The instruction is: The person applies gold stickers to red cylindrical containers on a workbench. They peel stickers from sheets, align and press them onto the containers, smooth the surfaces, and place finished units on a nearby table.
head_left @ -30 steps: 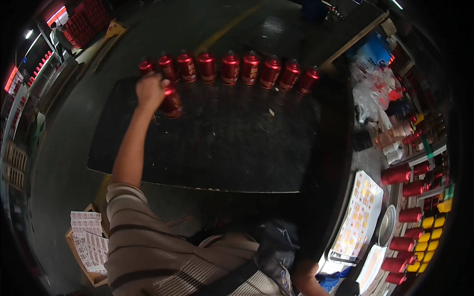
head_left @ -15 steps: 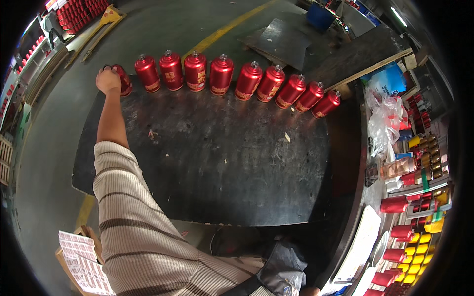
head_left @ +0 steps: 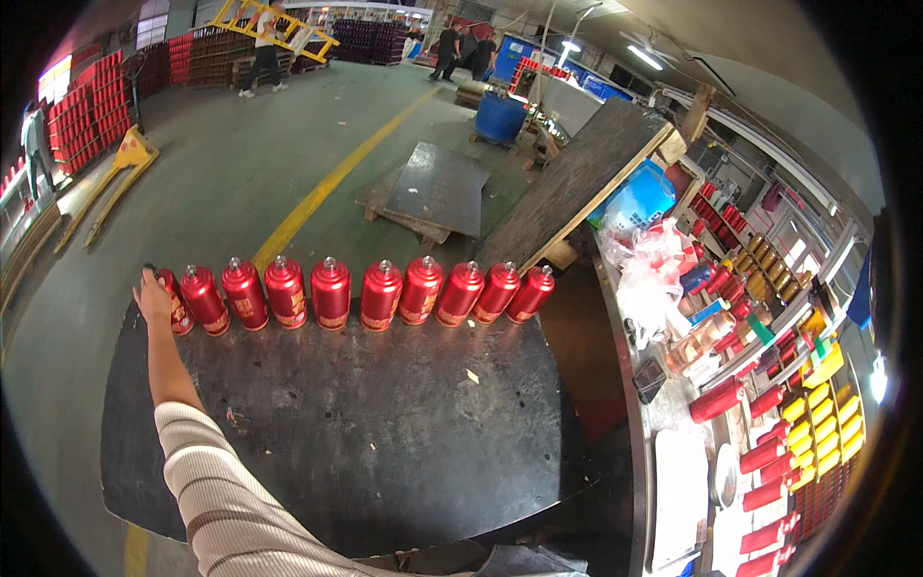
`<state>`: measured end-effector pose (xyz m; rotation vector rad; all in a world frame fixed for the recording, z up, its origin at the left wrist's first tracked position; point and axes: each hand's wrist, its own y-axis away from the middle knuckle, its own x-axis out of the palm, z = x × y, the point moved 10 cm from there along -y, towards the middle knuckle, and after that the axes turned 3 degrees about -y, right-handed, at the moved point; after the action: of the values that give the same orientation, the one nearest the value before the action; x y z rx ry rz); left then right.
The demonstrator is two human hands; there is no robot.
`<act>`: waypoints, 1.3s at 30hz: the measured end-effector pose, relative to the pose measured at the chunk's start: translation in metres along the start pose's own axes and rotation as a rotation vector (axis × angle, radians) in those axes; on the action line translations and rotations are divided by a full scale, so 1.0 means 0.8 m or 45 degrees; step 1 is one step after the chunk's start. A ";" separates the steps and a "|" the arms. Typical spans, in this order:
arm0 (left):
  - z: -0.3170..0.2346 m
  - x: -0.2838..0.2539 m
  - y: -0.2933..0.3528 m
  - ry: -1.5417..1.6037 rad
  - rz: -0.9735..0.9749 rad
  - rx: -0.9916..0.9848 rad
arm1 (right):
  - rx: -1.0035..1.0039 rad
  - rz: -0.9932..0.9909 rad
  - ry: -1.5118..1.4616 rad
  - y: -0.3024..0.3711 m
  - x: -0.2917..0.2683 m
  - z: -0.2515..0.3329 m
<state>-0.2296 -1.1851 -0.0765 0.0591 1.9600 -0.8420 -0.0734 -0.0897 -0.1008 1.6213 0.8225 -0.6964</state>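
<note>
My left hand (head_left: 152,298) reaches to the far left corner of the dark tabletop (head_left: 375,423). Its fingers are closed round the leftmost red bottle (head_left: 179,310), partly hiding it. That bottle stands at the end of a row along the far edge, all glossy red with gold markings and a clear narrow top. Nearest to it is another red bottle (head_left: 206,302), then a third red bottle (head_left: 245,294). The rest of the row runs right to the last red bottle (head_left: 531,295). My right hand is out of view.
To the right, a bench (head_left: 630,452) carries plastic bags (head_left: 646,288), a white tray (head_left: 679,495) and several red bottles. A dark board (head_left: 582,183) leans beyond the table. On the floor lie a flat sheet (head_left: 437,188) and a yellow pallet jack (head_left: 125,173). People stand far off.
My view has tilted up, bringing more of the far floor and people into sight. The row appears lower in the picture. My left hand stays at the leftmost bottle.
</note>
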 end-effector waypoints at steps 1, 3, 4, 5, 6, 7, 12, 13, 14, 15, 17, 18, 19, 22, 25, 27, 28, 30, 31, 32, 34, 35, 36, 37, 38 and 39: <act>-0.001 0.004 0.010 -0.053 0.032 -0.052 | 0.004 0.002 -0.008 0.002 0.000 -0.003; -0.015 -0.011 0.033 -0.139 -0.044 -0.110 | 0.008 -0.006 -0.022 0.005 0.000 -0.005; -0.032 -0.029 0.048 -0.173 -0.158 -0.121 | 0.005 -0.012 -0.031 0.006 0.000 -0.007; -0.058 -0.052 0.069 -0.211 -0.267 -0.124 | 0.004 -0.013 -0.042 0.009 0.000 -0.009; -0.081 -0.079 0.086 -0.088 -0.403 -0.138 | -0.013 -0.021 -0.055 0.007 0.001 -0.008; -0.107 -0.101 0.106 -0.041 -0.549 -0.072 | -0.037 -0.030 -0.070 0.005 0.006 -0.008; -0.412 -0.197 0.296 1.253 -0.028 0.295 | -0.057 -0.047 -0.139 0.027 0.033 -0.028; -0.490 -0.238 0.359 1.355 0.046 0.440 | -0.032 -0.033 -0.144 0.041 0.046 -0.040; -0.556 -0.236 0.406 1.562 0.460 0.450 | -0.041 -0.027 -0.138 0.049 0.061 -0.045; -0.617 -0.310 0.472 1.654 0.420 0.598 | -0.017 0.028 -0.101 0.070 0.088 -0.060; -0.713 -0.387 0.590 1.752 0.733 0.880 | -0.041 0.003 -0.068 0.101 0.094 -0.077; -0.749 -0.405 0.646 1.960 0.759 0.995 | -0.040 -0.195 -0.246 0.120 0.057 -0.081; -0.787 -0.419 0.705 2.144 0.811 1.134 | -0.041 -0.424 -0.583 0.144 0.002 -0.086; -0.849 -0.517 0.870 2.275 1.100 1.512 | 0.085 -0.640 -1.254 0.210 -0.037 -0.139; -0.906 -0.595 0.991 2.205 1.357 1.714 | 0.468 -0.807 -1.564 0.297 0.001 -0.200; -0.970 -0.581 1.076 1.903 1.992 1.558 | 0.697 -0.957 -1.696 0.354 0.058 -0.220; -1.012 -0.580 1.090 1.961 1.536 1.667 | 0.815 -1.036 -1.729 0.382 0.087 -0.229; -1.080 -0.576 1.094 1.988 1.115 1.615 | 0.993 -1.181 -1.973 0.414 0.133 -0.240; -1.119 -0.578 1.101 2.017 1.197 1.508 | 1.110 -1.257 -2.173 0.430 0.154 -0.244; -1.162 -0.567 1.103 1.844 1.031 1.404 | 1.171 -1.362 -2.183 0.441 0.175 -0.247; -1.232 -0.538 1.116 1.502 1.002 1.316 | 1.298 -1.451 -2.185 0.460 0.220 -0.259; -1.257 -0.527 1.114 1.570 0.938 1.352 | 1.294 -1.461 -2.214 0.461 0.228 -0.267; -1.268 -0.513 1.132 1.488 0.987 1.423 | 1.354 -1.434 -2.251 0.463 0.232 -0.270; -1.278 -0.498 1.145 1.403 1.030 1.489 | 1.408 -1.406 -2.288 0.461 0.235 -0.275; -1.283 -0.492 1.138 1.468 0.935 1.447 | 1.386 -1.396 -2.290 0.451 0.233 -0.282; -1.280 -0.487 1.135 1.525 0.848 1.408 | 1.373 -1.376 -2.291 0.443 0.229 -0.288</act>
<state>-0.4619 0.2126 0.0511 2.1237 1.8873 -1.4557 0.3249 0.1199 -0.0014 0.4390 -0.2955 -3.0063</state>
